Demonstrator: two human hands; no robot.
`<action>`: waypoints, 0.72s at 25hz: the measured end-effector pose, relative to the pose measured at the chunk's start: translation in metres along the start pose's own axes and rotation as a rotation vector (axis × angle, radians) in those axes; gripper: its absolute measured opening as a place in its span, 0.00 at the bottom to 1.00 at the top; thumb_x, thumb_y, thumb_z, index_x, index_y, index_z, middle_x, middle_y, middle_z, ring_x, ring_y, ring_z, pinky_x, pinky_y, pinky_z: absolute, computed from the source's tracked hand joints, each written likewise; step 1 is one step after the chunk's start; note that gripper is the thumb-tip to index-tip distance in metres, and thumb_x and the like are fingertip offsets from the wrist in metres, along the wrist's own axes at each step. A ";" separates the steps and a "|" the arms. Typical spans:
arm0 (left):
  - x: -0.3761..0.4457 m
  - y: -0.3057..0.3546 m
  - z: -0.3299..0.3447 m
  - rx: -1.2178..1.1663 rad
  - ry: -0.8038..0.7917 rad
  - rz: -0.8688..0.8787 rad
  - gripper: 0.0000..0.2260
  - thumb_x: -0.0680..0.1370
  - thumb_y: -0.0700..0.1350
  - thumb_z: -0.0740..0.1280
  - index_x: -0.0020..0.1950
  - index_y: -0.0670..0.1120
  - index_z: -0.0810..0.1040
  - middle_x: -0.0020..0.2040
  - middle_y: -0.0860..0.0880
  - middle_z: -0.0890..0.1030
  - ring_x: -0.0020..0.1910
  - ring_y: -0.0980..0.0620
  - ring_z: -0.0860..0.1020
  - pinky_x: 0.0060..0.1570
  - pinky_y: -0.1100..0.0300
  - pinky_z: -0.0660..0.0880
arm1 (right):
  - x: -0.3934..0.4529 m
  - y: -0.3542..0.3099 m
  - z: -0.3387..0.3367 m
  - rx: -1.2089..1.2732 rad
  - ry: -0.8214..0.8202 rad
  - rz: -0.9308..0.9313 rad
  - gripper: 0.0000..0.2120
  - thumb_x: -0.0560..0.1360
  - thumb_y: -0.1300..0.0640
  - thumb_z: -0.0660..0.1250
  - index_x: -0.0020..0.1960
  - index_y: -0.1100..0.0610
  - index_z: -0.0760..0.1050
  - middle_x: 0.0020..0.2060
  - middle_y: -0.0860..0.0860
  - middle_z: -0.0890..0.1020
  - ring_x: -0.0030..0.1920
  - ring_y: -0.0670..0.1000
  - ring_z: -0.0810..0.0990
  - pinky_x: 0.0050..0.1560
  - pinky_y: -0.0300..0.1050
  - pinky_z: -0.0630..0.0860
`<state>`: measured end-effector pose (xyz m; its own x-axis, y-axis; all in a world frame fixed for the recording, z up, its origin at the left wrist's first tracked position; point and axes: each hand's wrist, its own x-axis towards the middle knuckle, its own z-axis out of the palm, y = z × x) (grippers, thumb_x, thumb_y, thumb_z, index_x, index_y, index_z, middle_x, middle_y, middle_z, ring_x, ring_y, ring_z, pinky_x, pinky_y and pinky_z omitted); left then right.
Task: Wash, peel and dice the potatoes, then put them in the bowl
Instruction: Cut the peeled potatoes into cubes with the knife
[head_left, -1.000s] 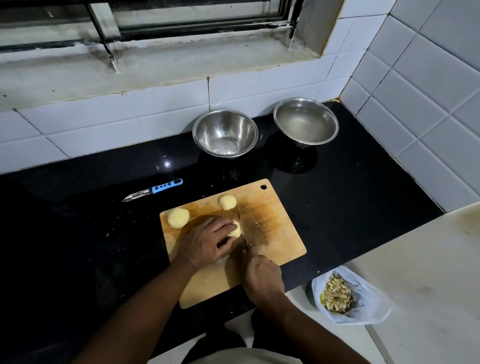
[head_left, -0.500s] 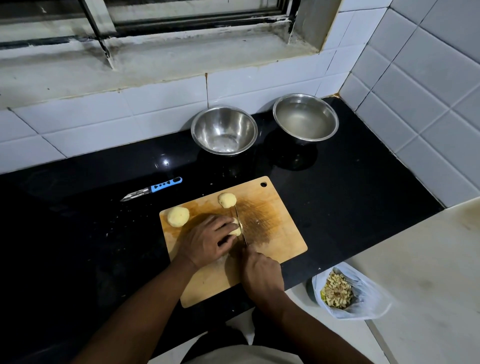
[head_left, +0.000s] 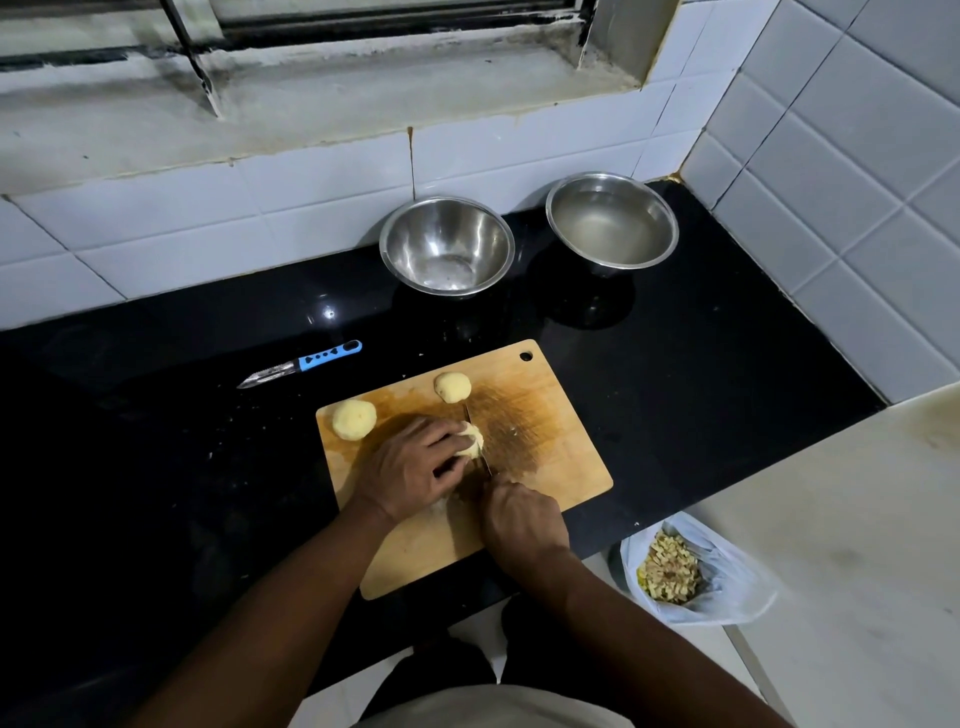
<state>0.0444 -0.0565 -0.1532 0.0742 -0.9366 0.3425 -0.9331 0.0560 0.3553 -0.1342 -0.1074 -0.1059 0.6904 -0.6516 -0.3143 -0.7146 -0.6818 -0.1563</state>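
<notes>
On the wooden cutting board my left hand holds a peeled potato with curled fingers. My right hand grips a knife whose blade stands in that potato. Two more peeled potatoes lie on the board, one at its far edge and one at its left corner. Behind the board stand two steel bowls: the left bowl holds nothing, the right bowl holds water.
A blue-handled peeler lies on the black counter left of the board. A white plastic bag of peelings sits below the counter's front edge on the right. Tiled walls close the back and right.
The knife blade has worked a little further through the potato under my left hand. Both hands stay in the same place on the board.
</notes>
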 end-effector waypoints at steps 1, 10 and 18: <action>0.000 0.001 0.001 0.000 0.005 0.001 0.11 0.77 0.48 0.70 0.58 0.48 0.83 0.60 0.51 0.80 0.56 0.51 0.77 0.53 0.59 0.77 | 0.000 0.000 0.001 -0.023 -0.004 0.008 0.16 0.84 0.56 0.48 0.63 0.62 0.68 0.51 0.57 0.82 0.47 0.58 0.82 0.37 0.48 0.70; -0.002 0.006 0.002 -0.010 0.034 -0.037 0.11 0.77 0.47 0.69 0.58 0.48 0.83 0.58 0.51 0.81 0.55 0.50 0.78 0.50 0.56 0.79 | -0.028 0.010 0.000 0.019 -0.046 0.043 0.16 0.84 0.55 0.45 0.64 0.60 0.65 0.48 0.54 0.82 0.45 0.58 0.82 0.38 0.49 0.69; -0.004 0.008 0.002 -0.040 0.065 -0.056 0.11 0.78 0.47 0.70 0.59 0.47 0.83 0.58 0.51 0.81 0.56 0.50 0.79 0.51 0.56 0.79 | -0.043 0.017 -0.001 0.104 0.007 0.024 0.19 0.84 0.47 0.47 0.61 0.57 0.70 0.47 0.53 0.82 0.45 0.59 0.81 0.43 0.51 0.74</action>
<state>0.0365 -0.0534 -0.1533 0.1498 -0.9142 0.3765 -0.9120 0.0193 0.4098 -0.1761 -0.0916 -0.0945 0.6732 -0.6701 -0.3127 -0.7388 -0.6279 -0.2449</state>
